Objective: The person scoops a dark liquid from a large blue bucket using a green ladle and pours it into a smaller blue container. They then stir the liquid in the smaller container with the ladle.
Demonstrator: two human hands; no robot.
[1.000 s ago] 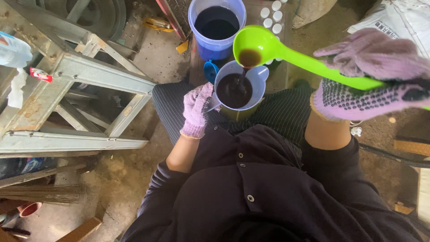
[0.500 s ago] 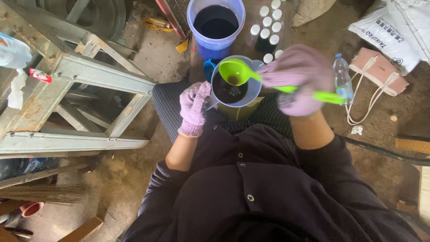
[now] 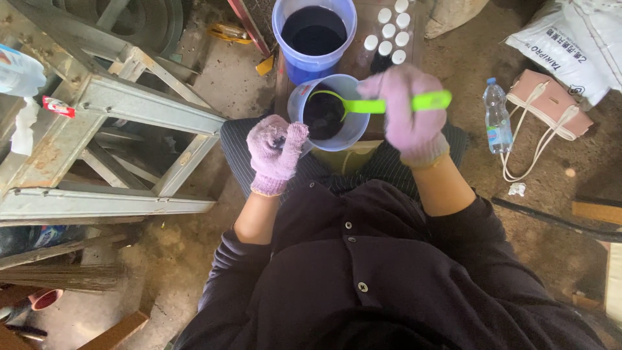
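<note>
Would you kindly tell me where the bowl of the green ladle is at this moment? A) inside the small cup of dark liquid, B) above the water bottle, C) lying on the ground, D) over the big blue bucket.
A: the green ladle, held by the right hand, has its bowl down inside the small cup of dark liquid.

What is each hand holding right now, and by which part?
The right hand holds the green ladle by its handle, bowl in the jug. The left hand grips the jug's side; the exact part is hidden.
</note>
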